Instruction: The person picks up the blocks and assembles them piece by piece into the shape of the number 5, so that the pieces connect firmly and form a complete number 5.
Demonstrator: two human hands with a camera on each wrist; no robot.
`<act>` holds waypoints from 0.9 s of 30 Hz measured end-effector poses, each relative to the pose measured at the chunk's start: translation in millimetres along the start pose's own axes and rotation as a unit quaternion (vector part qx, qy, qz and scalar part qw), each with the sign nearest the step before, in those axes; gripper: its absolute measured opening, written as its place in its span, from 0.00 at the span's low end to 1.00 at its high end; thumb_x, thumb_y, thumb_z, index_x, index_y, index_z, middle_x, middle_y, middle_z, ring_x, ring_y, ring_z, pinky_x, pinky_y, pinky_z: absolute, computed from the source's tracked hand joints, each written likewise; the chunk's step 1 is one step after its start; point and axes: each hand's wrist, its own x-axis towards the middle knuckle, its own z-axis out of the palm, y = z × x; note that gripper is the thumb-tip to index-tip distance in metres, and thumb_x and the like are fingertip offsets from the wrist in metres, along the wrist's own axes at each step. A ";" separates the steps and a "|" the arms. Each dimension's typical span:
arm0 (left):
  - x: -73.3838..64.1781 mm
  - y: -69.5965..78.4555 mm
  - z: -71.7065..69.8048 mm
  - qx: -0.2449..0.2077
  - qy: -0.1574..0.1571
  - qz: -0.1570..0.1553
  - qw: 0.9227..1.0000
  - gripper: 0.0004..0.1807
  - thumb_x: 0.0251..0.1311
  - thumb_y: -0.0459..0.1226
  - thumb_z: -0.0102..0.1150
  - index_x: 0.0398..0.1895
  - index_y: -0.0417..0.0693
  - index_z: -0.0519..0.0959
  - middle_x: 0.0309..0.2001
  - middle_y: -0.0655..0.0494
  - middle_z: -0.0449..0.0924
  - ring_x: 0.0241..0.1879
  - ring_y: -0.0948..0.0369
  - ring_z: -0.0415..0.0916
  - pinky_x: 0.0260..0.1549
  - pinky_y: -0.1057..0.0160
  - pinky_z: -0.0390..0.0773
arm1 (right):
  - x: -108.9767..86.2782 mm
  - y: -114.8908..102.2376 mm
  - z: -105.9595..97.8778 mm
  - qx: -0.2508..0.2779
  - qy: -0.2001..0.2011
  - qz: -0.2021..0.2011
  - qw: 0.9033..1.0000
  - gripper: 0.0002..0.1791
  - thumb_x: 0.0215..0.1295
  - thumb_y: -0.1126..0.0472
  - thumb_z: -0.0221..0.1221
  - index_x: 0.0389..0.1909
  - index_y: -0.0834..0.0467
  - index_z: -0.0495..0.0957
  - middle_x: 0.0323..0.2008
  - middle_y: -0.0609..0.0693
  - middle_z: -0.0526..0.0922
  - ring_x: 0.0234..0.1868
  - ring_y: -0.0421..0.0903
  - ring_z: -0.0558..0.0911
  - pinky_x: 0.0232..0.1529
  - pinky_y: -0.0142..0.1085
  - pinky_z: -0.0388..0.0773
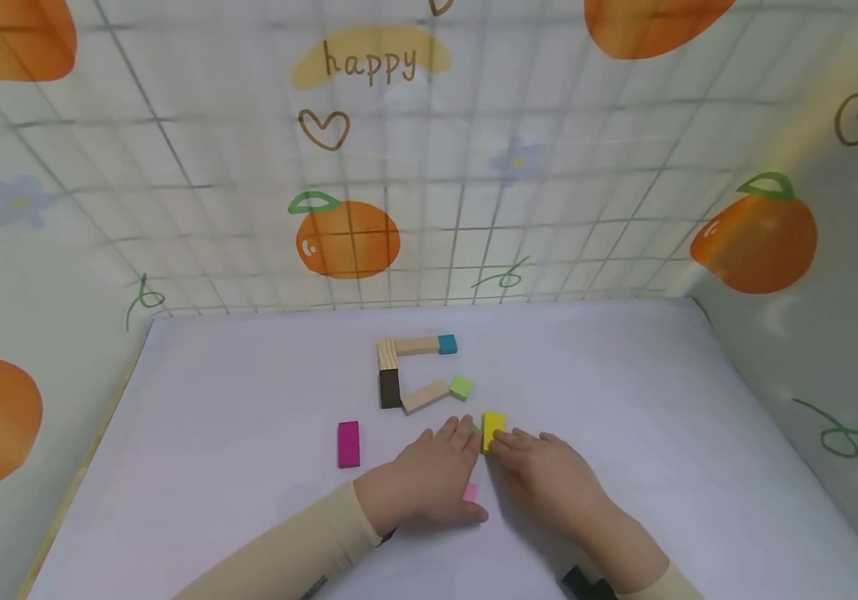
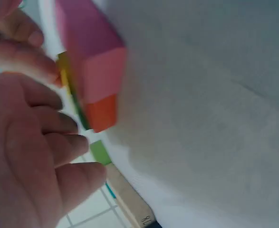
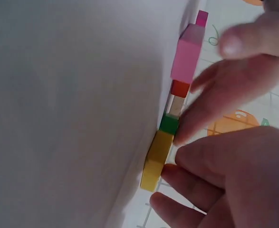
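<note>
My left hand [image 1: 432, 471] is stretched over a short row of wooden blocks, its fingers mostly straight and partly hiding them. Beneath or beside it are a pink block [image 3: 187, 54], a red-orange block [image 3: 179, 89] and a green block [image 3: 168, 124]. At the row's end, beside the green block, stands a yellow block [image 1: 492, 431]. Fingertips of my right hand [image 1: 552, 483] rest against the yellow block; its thumb cannot be made out. In the left wrist view, the left palm [image 2: 20, 152] faces the blocks, with nothing held.
Farther back, natural-wood blocks [image 1: 417, 345], a blue block [image 1: 447, 344], a dark block [image 1: 390, 389], a slanted wooden block [image 1: 425, 397] and a light-green block [image 1: 461, 387] form an angular outline. A magenta block [image 1: 349, 444] lies apart on the left. Patterned curtains surround the white table [image 1: 234, 400].
</note>
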 end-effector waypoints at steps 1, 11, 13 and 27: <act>2.6 1.1 1.6 0.004 -0.004 0.000 1.000 0.54 0.50 0.70 0.51 0.74 0.51 0.52 0.76 0.53 0.43 0.75 0.55 0.43 0.67 0.49 0.58 | -0.2 2.0 0.9 -0.002 0.004 0.000 1.000 0.22 0.56 0.60 0.64 0.54 0.50 0.79 0.55 0.46 0.80 0.57 0.49 0.79 0.57 0.53 0.73; -9.3 -6.1 15.2 -0.002 -0.002 0.003 1.000 0.56 0.47 0.69 0.56 0.74 0.51 0.50 0.76 0.54 0.42 0.73 0.56 0.50 0.66 0.51 0.63 | 12.2 2.7 -4.5 0.002 -0.057 -0.006 0.998 0.23 0.59 0.61 0.63 0.57 0.52 0.76 0.60 0.48 0.75 0.64 0.49 0.72 0.59 0.53 0.71; -13.9 -6.2 18.1 -0.003 0.000 0.008 1.000 0.57 0.47 0.68 0.57 0.75 0.51 0.48 0.76 0.53 0.40 0.73 0.55 0.50 0.65 0.51 0.63 | 13.9 3.8 -3.6 -0.004 -0.055 -0.013 0.998 0.24 0.59 0.61 0.63 0.58 0.53 0.76 0.61 0.47 0.74 0.64 0.49 0.72 0.59 0.52 0.71; -27.2 -5.7 20.0 -0.039 -0.029 0.009 0.999 0.56 0.47 0.67 0.58 0.75 0.54 0.46 0.77 0.57 0.38 0.74 0.57 0.46 0.67 0.51 0.59 | 23.9 4.1 0.4 -0.005 -0.027 -0.028 0.999 0.24 0.58 0.61 0.63 0.58 0.55 0.76 0.60 0.49 0.75 0.64 0.53 0.71 0.60 0.52 0.71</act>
